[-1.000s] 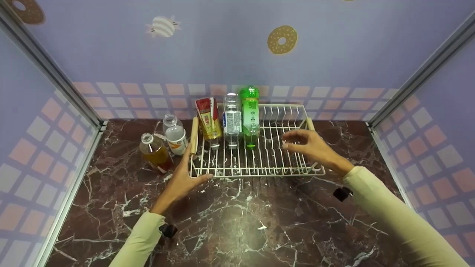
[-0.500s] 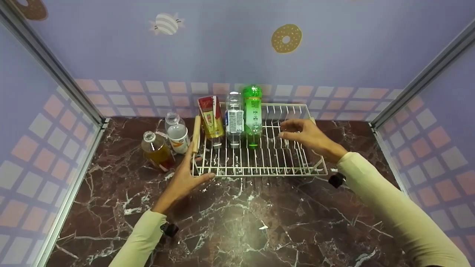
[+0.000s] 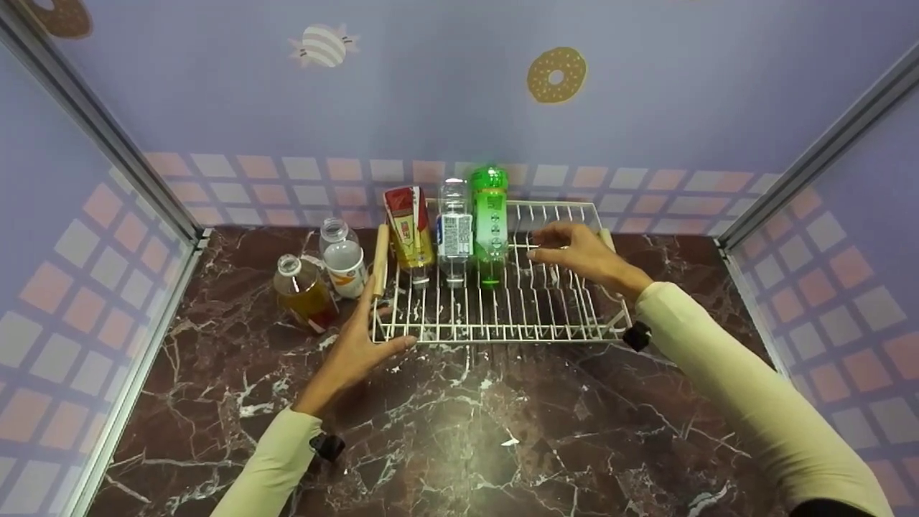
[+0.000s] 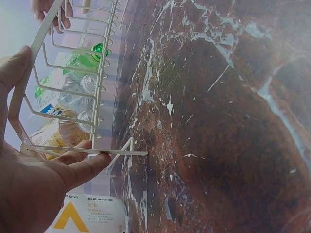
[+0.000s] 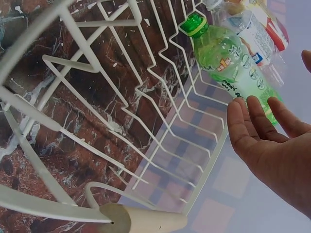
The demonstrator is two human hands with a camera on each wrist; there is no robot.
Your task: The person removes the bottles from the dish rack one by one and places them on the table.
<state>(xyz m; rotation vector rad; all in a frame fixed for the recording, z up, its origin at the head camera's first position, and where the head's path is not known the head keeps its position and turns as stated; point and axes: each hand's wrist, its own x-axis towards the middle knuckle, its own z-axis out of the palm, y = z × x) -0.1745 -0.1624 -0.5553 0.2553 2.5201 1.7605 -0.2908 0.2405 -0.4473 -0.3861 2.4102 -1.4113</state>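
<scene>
A white wire dish rack (image 3: 502, 333) with wooden handles holds three items leaning neck down. They are a red-and-yellow bottle (image 3: 409, 228), a clear bottle with a white label (image 3: 454, 233) and a green bottle (image 3: 490, 230). My left hand (image 3: 353, 352) holds the rack's front left corner, thumb along the front rail and fingers at the side wires (image 4: 87, 151). Over the rack's right half hovers my right hand (image 3: 585, 255), fingers loosely bent and nothing in them. Its fingertips (image 5: 235, 109) overlap the green bottle's lower end in the right wrist view.
Left of the rack stand an open clear bottle (image 3: 343, 262) with a white lower part and an uncapped bottle of amber liquid (image 3: 305, 294). The dark marble tabletop (image 3: 459, 431) is bounded by patterned panels at the back and sides.
My right hand has moved left and slightly back, closer to the green bottle. The left hand stays at the rack's corner, and the bottles keep their places.
</scene>
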